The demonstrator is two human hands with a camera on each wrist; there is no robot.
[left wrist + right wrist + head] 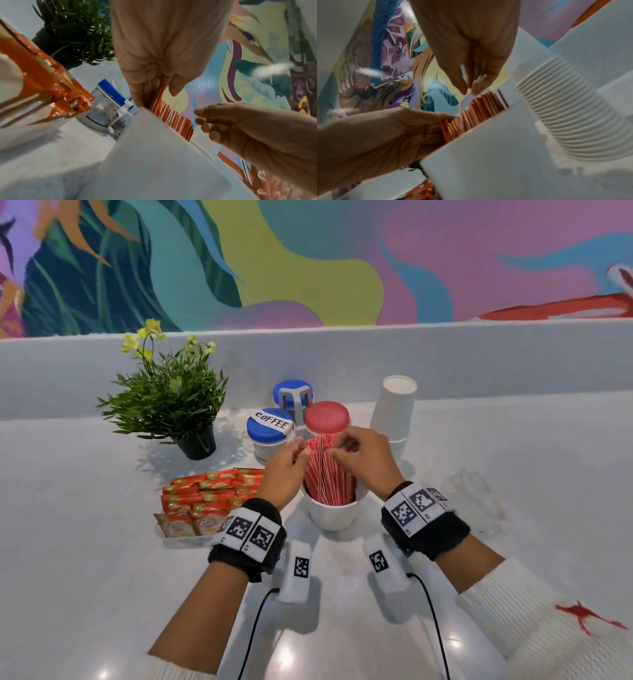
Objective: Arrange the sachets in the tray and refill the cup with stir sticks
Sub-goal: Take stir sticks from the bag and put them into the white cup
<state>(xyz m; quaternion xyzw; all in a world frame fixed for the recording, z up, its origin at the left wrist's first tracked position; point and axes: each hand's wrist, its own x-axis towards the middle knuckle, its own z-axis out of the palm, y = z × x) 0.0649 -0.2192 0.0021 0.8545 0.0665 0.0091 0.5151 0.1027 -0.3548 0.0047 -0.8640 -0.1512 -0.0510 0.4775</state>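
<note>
The white cup [154, 155] fills the near foreground of both wrist views, its wall closest to each lens, and it is seen in the head view standing on the counter [102, 577] between the two forearms. Above its rim the left hand [286, 470] is pressed against the left flank of the bundle of stir sticks [329, 470], with the thumb on the near side and the fingers [137, 93] on the far side, so the outer sticks are pinched. The right hand [363, 458] is held at the opposite flank with its thumb and forefinger tips [462, 86] drawn together at the top ends of the sticks; whether a single stick is actually nipped there cannot be told.

The sticks stand nearly upright, fanned slightly, their long axis running from the cup floor up toward the fingertips. The bundle therefore lies between and just below both hands, equally near to each. Any settling is judged to call for a downward push along that axis.

The sachets [205, 491] are lying stacked in the tray [185, 541], just left of the cup and beside the left wrist.
</note>
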